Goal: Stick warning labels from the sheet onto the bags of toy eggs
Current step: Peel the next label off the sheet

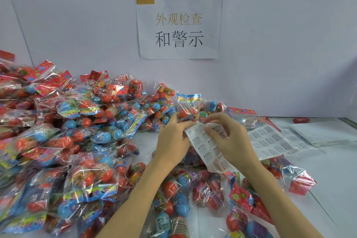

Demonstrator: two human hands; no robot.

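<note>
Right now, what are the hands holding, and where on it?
Both hold the label sheet: the left hand grips its upper left edge, and the right hand pinches near its top, seemingly at a label.

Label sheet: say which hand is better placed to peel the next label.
Right. The right hand has fingertips already pinching at the label sheet, while the left hand grips the sheet's edge, steadying it.

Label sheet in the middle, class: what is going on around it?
A person holds a label sheet in the left hand while the right hand picks at a label near its top. A bag of toy eggs sits just behind the hands. More bags are heaped to the left, and another sheet lies on the table.
</note>
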